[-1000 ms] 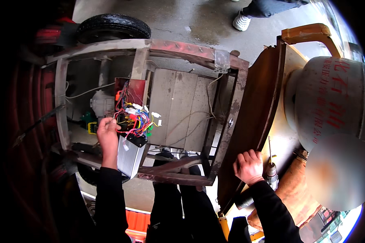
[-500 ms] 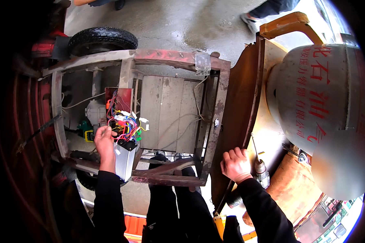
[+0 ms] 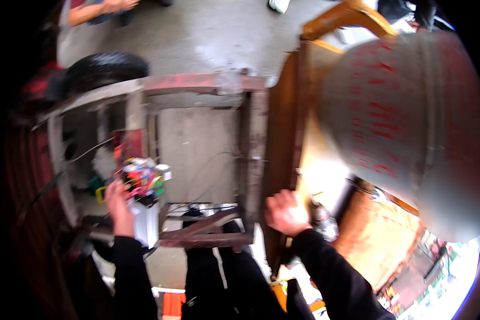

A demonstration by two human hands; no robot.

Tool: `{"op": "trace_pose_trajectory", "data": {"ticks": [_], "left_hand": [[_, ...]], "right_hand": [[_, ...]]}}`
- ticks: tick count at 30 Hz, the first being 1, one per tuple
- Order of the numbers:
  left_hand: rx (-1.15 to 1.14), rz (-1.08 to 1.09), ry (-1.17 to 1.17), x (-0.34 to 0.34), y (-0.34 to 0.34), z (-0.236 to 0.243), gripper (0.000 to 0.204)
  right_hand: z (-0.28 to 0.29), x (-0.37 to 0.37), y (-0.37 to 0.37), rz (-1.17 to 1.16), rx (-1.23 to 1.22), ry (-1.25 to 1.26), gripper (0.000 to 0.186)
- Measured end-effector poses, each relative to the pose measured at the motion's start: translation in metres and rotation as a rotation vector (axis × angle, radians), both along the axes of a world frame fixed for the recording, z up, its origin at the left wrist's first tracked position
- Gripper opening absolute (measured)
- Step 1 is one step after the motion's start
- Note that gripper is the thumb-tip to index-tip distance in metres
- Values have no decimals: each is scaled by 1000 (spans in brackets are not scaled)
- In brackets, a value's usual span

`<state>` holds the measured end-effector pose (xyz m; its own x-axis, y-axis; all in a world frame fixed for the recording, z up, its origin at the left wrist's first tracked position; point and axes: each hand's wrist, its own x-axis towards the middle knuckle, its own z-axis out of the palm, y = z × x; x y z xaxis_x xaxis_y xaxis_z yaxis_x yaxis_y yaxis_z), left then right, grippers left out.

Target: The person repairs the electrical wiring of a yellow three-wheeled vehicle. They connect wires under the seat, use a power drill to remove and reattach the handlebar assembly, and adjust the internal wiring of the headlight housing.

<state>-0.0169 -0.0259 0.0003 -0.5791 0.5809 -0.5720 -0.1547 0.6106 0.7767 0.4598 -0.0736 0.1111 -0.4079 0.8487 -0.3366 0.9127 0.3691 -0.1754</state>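
At the left, a tangled bundle of coloured wires [image 3: 142,177] with white and green plugs rises from the end of a silver finned controller box [image 3: 145,221]. My left hand [image 3: 120,207] is at the bundle's left side, thumb and fingertips pinched together on a wire. The box stands tilted inside a rusty metal frame [image 3: 208,238]. My right hand [image 3: 287,213] is closed in a fist on the edge of a brown board [image 3: 280,133], its palm hidden. Beside it lies a power drill [image 3: 324,221] with a bit. The picture is smeared by motion.
A big grey gas cylinder [image 3: 394,112] with red lettering lies at the right. Grey planks [image 3: 194,154] fill the frame's middle. A black tyre [image 3: 108,66] stands at the far left. An orange-brown sheet [image 3: 378,234] lies below the cylinder. Another person's hands [image 3: 117,5] show at the top left.
The whole view has shifted, so the frame, board and cylinder sit further left. My left hand stays at the wires and my right hand on the board's edge. A person's foot has moved left.
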Motion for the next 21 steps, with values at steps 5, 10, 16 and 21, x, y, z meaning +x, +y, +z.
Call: {"op": "trace_pose_trajectory", "data": {"ticks": [5,10,16,21], "left_hand": [[70,-121,-56,-101,-34,-49,34],[-37,38,-51,-92,-35,-55,33],[-68,24,-45,-53,-20,-56,34],[-54,62,11,-79,-23,-42,33]], "right_hand": [[-5,-1,9,246,-70,-108,14],[-20,-4,2,70,110,35,26],[-6,7,-9,34,112,-9,23],[-14,-7,3,62,159,50,23]]}}
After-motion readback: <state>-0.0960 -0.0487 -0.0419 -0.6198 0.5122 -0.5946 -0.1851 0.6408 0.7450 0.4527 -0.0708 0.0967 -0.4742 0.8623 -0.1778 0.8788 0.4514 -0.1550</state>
